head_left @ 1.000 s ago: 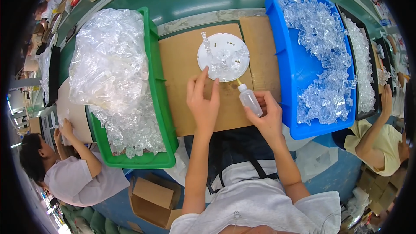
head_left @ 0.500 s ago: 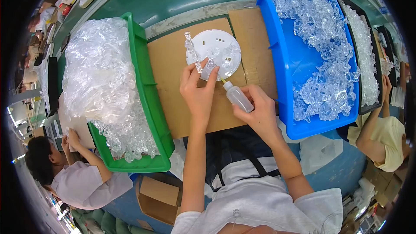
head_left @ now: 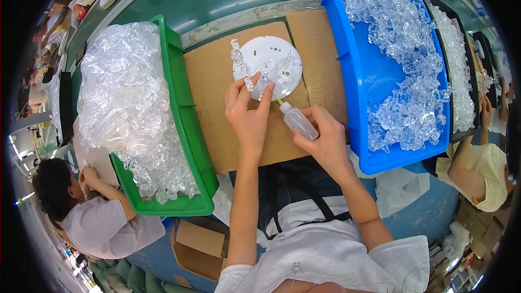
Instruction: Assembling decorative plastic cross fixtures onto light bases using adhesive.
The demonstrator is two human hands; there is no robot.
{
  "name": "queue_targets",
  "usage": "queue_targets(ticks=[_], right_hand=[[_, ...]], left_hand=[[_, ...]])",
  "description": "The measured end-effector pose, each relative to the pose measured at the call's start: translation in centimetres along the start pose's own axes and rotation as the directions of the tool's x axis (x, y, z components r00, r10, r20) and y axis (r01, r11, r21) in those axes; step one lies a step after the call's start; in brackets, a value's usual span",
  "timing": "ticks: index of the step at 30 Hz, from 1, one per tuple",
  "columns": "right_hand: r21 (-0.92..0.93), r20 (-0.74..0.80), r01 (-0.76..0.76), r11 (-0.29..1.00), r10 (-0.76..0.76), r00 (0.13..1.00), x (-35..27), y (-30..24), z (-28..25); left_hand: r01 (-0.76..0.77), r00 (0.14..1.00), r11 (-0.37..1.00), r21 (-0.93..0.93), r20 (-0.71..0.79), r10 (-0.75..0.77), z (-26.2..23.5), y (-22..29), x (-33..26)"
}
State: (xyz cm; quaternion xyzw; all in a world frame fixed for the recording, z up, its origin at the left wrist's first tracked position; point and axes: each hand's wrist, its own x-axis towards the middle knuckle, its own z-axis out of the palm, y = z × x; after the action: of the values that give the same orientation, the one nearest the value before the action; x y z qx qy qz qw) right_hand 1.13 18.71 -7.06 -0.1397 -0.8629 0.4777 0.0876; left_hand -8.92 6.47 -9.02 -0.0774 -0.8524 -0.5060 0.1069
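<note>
I hold a small clear crystal piece (head_left: 259, 82) in my left hand (head_left: 248, 115). It looks like a bit of ice, shiny and see-through, and my fingertips pinch it tight right over the near edge of the round white plate (head_left: 267, 65). The plate is flat with a few tiny holes in it. More clear pieces sit on it, and a long clear one (head_left: 239, 61) lies across its left edge.

My right hand (head_left: 321, 140) is closed around a little squeeze bottle (head_left: 297, 121). The bottle is see-through with a thin pointy tip, and the tip points at the piece I am pinching.

The plate lies on a brown cardboard sheet (head_left: 217, 97) on the green table. To my left is a green bin (head_left: 182, 125) full of clear pieces and crinkly plastic bags. To my right is a blue bin (head_left: 361, 92) with a big pile of the same shiny bits.
</note>
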Motion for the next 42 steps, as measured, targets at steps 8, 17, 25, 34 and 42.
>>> queue_targets(ticks=[8, 17, 25, 34, 42], right_hand=[[0.242, -0.273, -0.016, 0.97, 0.084, 0.958, -1.0, 0.8, 0.3], [-0.066, -0.391, 0.038, 0.997, -0.061, 0.918, 1.3, 2.2, 2.2], [-0.329, 0.142, 0.259, 0.908, -0.224, 0.964, -3.8, -7.7, -6.3], [-0.572, 0.558, 0.624, 0.533, -0.305, 0.772, 17.2, -10.3, 2.7], [-0.561, 0.357, 0.594, 0.577, -0.479, 0.802, 33.5, -8.5, 2.2]], left_hand=[[-0.162, 0.984, 0.98, 0.116, -0.057, 0.169, 0.3, -0.7, -0.5], [-0.147, 0.987, 0.982, 0.115, -0.043, 0.153, -0.3, -0.8, -0.9], [-0.202, 0.976, 0.928, 0.314, -0.012, 0.216, -5.6, -2.4, -6.2], [-0.194, 0.965, 0.917, 0.348, -0.099, 0.242, -5.4, -4.1, -7.2], [-0.145, 0.967, 0.932, 0.332, -0.154, 0.205, -5.1, -3.2, -7.0]])
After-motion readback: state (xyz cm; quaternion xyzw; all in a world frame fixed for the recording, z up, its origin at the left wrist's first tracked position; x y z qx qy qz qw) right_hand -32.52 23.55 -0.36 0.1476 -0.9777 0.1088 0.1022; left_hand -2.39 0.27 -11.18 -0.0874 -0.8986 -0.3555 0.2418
